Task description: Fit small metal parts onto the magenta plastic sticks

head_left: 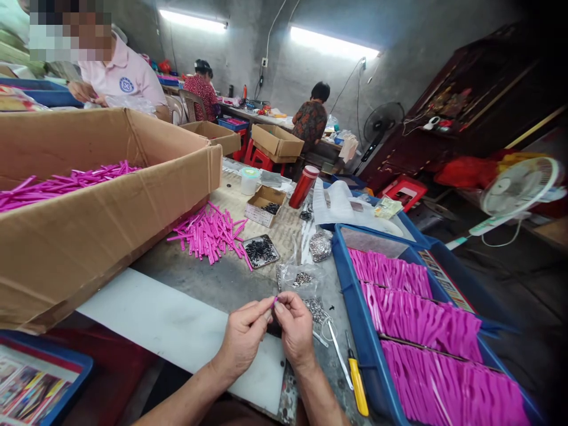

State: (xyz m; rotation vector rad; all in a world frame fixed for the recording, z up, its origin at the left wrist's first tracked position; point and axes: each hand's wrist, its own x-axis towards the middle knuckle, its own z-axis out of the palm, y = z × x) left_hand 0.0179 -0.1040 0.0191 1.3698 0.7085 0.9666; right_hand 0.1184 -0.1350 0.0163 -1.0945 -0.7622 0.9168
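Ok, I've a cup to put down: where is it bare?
Bare: the white board between the cardboard box and the left hand, and the grey tabletop this side of the pink sticks. Crowded: bags and a screwdriver between the right hand and the blue tray.

Two long white fluorescent tubes [332, 42] on the grey concrete wall [248, 41] lit your scene and glared hard. Your left hand [242, 337] and right hand [295, 328] showed sharp, with soft shadows on the grey worktop [213, 284]. Rightward it was dim; the edges bowed, smeared and darkened to black.
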